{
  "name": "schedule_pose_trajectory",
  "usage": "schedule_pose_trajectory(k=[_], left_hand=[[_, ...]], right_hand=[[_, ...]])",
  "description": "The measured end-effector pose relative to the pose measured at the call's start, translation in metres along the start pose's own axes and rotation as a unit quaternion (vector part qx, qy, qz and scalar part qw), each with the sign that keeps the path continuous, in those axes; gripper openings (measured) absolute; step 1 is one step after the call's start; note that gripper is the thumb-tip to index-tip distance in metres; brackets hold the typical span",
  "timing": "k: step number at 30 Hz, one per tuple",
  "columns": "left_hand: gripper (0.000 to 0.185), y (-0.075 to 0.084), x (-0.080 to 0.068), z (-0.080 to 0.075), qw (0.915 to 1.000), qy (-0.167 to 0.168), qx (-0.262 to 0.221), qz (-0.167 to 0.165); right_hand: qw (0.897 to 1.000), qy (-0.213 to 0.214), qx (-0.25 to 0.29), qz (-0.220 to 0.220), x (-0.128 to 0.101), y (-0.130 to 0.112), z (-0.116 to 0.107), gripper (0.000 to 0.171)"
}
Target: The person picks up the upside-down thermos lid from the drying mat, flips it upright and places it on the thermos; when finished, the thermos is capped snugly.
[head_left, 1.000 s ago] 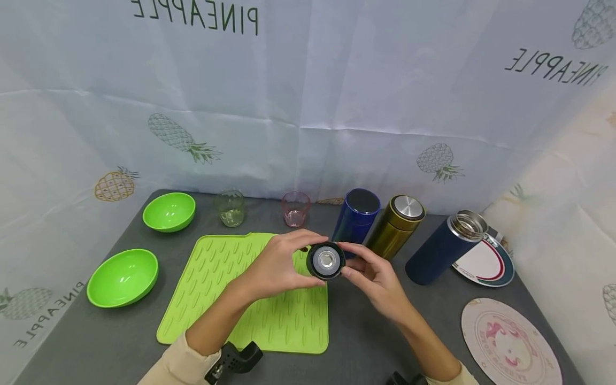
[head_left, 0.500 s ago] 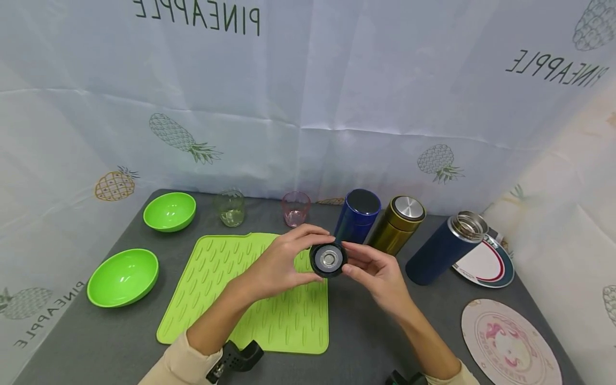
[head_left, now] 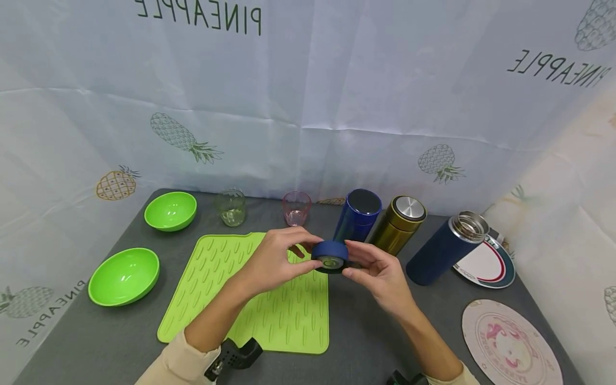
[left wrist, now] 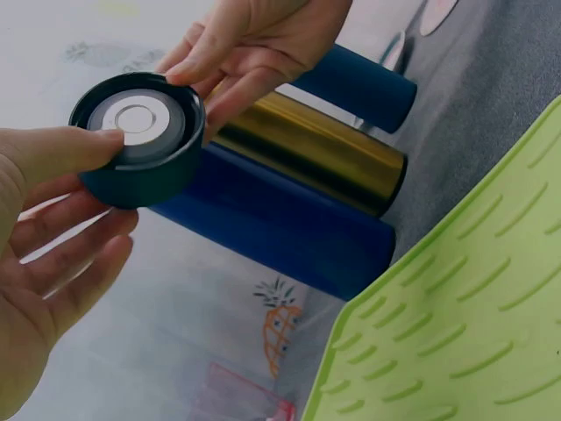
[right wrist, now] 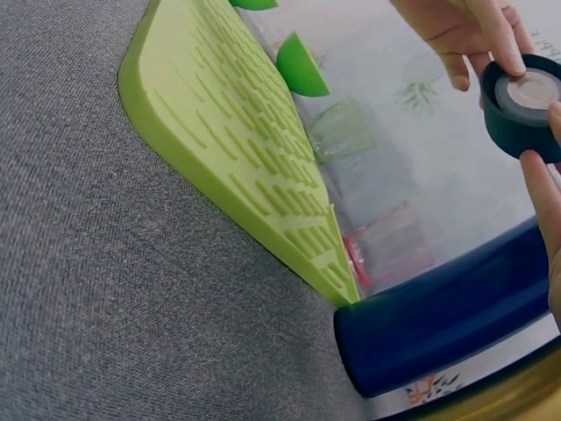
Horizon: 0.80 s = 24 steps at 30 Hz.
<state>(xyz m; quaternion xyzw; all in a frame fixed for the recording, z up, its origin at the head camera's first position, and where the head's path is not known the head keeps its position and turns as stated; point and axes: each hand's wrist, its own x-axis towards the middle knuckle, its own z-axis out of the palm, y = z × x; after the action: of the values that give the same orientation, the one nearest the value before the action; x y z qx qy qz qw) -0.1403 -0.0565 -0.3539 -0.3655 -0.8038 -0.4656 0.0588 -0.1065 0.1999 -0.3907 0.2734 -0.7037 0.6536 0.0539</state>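
A dark blue flask lid is held up between my two hands in the head view, tilted so its blue side shows above the rim. My left hand pinches its left side between thumb and fingers. From the right, my right hand grips the opposite side with thumb and fingertips. The left wrist view shows the lid from its underside, with a pale round disc inside a black ring; the left thumb lies over that underside. A navy flask with an uncovered steel mouth stands to the right.
Just behind the hands stand a blue flask and a gold flask. A green ridged mat lies under the left forearm. Two green bowls, a clear glass and a pink glass are leftward; plates lie right.
The lid has tipped over between my hands: its underside faced the head camera before, and now its blue side shows. The fingers of the left hand have shifted on it.
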Motion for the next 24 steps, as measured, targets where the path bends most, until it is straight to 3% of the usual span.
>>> schedule_pose_trajectory(k=[6, 11, 15, 19, 24], left_hand=[[0.03, -0.0012, -0.0003, 0.0022, 0.9974, 0.043, 0.027, 0.052], [0.03, -0.0023, -0.0003, 0.0058, 0.9896, 0.083, 0.061, 0.101], [0.031, -0.0035, -0.0005, 0.0093, 0.9841, 0.093, 0.079, 0.129], [0.033, -0.0028, -0.0005, 0.0099, 0.9865, 0.074, 0.071, 0.128], [0.041, -0.0006, -0.0006, 0.0075, 0.998, 0.027, 0.003, 0.057]], right_hand=[[0.999, -0.006, -0.002, 0.036, 0.0016, -0.0006, 0.0005, 0.048], [0.998, -0.038, 0.046, 0.038, 0.0028, 0.0025, 0.0004, 0.05], [0.997, -0.034, 0.049, 0.039, 0.0027, 0.0023, 0.0012, 0.05], [1.0, -0.02, 0.02, 0.01, 0.0015, 0.0028, 0.0003, 0.046], [0.999, -0.011, -0.003, -0.04, 0.0005, 0.0039, -0.0019, 0.043]])
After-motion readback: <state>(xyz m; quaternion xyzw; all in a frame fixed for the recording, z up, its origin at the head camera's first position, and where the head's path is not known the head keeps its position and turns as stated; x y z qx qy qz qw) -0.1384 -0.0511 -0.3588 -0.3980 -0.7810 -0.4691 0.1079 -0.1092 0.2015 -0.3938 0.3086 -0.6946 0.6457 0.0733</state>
